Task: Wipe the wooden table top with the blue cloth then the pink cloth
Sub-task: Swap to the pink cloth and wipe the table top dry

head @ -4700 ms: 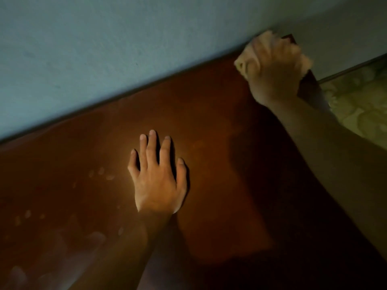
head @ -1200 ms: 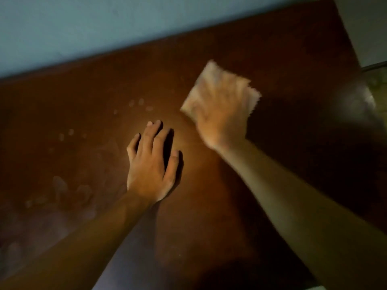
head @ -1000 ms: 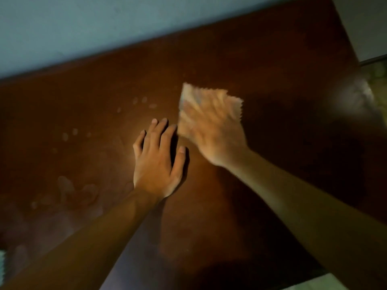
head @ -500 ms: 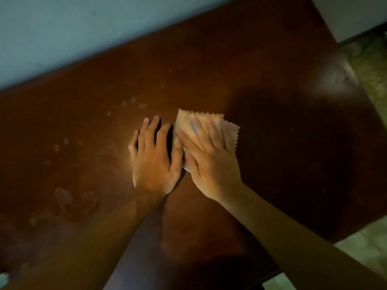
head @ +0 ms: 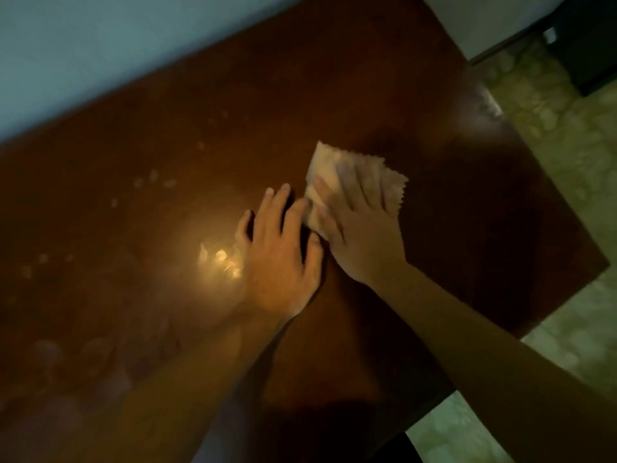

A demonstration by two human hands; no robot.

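Observation:
A dark reddish wooden table top fills most of the view. A pale pinkish cloth with zigzag edges lies flat near its middle. My right hand presses down on the cloth with straight, spread fingers and covers much of it. My left hand lies flat on the bare wood right beside it, its fingertips touching the cloth's left edge. No blue cloth is in view.
Pale smudges and fingerprints mark the wood left of my hands. A light blue wall runs along the table's far edge. Patterned floor shows past the right and near edges, with a dark object at top right.
My right hand swept the cloth from the far right corner back to the middle, up against my left hand. In the last half second the view tilted; the hands barely shifted.

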